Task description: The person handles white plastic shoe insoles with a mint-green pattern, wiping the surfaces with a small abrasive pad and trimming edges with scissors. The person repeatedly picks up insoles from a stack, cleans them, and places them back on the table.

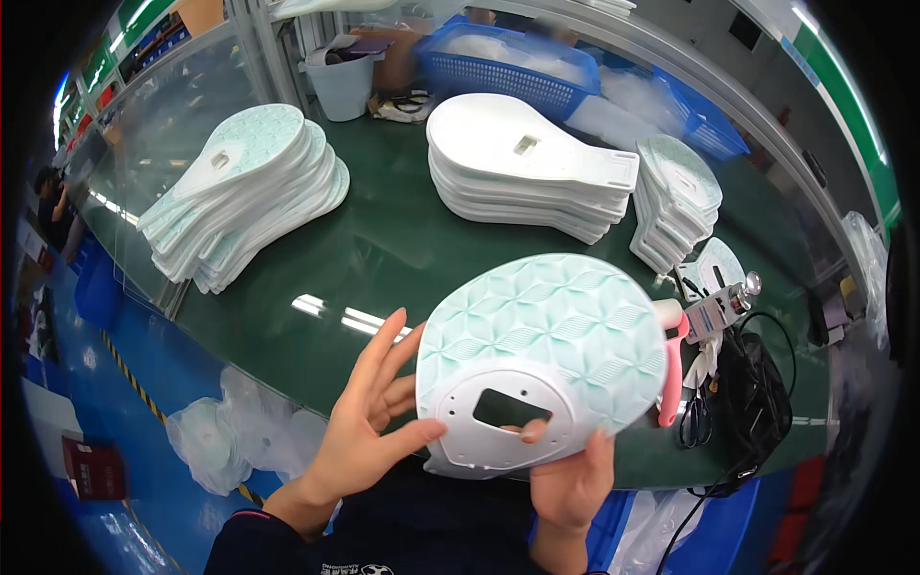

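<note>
A rounded white plastic panel (546, 316) is held up in front of me, tilted. Its face has a mint-green raised petal pattern, and a dark rectangular cut-out sits in a smooth white section near its lower edge. At the panel's left edge is my left hand (359, 422), its thumb resting on the white section and some fingers reaching behind the rim; the index finger is stretched away. My right hand (573, 479) grips the lower edge from below, with a fingertip showing at the cut-out. The rest of its fingers are partly hidden.
On the green table (383, 249) stand a stack of mint-patterned panels (249, 192), a stack of white panels (527, 163) and a smaller stack (676, 196). To the right lie a pink-handled tool (673, 369), scissors (696, 422) and a black bag (752, 402). Blue baskets (508, 72) line the back.
</note>
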`<state>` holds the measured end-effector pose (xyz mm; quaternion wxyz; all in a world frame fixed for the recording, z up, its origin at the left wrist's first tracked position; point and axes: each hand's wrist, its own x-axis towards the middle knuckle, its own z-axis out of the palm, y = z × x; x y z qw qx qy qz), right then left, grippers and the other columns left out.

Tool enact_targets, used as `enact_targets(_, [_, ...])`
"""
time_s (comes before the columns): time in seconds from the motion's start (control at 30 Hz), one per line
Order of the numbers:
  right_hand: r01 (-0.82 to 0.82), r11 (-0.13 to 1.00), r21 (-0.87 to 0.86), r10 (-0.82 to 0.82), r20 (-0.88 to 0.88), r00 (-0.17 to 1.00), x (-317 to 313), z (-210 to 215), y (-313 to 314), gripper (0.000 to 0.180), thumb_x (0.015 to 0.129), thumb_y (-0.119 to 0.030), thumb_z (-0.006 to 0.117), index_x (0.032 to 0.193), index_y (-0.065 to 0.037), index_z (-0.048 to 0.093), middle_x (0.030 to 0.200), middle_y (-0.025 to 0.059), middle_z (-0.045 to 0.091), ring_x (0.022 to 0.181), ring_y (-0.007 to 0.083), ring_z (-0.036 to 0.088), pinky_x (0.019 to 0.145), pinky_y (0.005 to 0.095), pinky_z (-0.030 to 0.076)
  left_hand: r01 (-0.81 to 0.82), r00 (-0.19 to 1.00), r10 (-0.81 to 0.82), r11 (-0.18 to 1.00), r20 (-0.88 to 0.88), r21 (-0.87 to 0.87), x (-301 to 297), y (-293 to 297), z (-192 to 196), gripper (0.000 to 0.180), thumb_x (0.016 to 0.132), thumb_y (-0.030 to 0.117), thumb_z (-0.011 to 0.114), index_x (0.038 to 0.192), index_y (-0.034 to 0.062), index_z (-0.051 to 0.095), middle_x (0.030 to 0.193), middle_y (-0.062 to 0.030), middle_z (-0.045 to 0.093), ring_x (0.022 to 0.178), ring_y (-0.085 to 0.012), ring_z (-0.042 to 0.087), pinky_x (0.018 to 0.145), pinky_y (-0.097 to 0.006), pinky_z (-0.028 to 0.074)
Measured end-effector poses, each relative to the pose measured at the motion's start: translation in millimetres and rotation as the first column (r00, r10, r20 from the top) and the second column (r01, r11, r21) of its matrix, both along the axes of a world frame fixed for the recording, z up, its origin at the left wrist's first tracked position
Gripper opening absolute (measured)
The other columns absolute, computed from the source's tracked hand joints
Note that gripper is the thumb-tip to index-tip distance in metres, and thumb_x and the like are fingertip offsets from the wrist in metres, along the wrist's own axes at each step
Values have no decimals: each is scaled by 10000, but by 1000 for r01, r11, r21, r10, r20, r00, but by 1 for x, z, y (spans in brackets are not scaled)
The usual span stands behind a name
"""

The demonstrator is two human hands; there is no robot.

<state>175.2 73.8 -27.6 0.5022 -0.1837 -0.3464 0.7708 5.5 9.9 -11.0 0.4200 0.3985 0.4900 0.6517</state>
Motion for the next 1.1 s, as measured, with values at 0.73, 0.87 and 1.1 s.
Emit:
enact_targets(0.73, [365, 785, 501, -554, 302, 776, 34, -9, -2, 861, 769, -327, 620, 1368, -74, 56, 1387, 190, 179, 1207, 312, 338, 922, 439, 387, 23, 992, -72, 918, 108, 397, 7, -19, 14, 438, 827, -63, 479, 1224, -135, 308, 1038, -281, 553, 989, -275, 563, 859, -347, 442])
enact_targets(0.87, [531, 839, 118, -544, 206, 814, 24, 0, -5, 947, 696, -302, 706, 1355, -11, 92, 1373, 200, 232, 1230, 285, 323, 1000, 383, 286, -17, 988, -45, 917, 146, 399, 10, -18, 12, 412, 824, -52, 490, 1199, -140, 344, 1028, -283, 557, 973, -271, 571, 848, -346, 447])
enact_targets(1.1, [391, 853, 347, -461, 146, 876, 27, -8, 2, 646, 845, -285, 428, 1356, -56, 107, 1379, 196, 183, 1197, 335, 341, 871, 476, 411, -82, 990, 26, 912, 141, 403, 7, -20, 8, 371, 831, -18, 501, 1169, -129, 396, 1020, -240, 577, 942, -251, 586, 826, -326, 455])
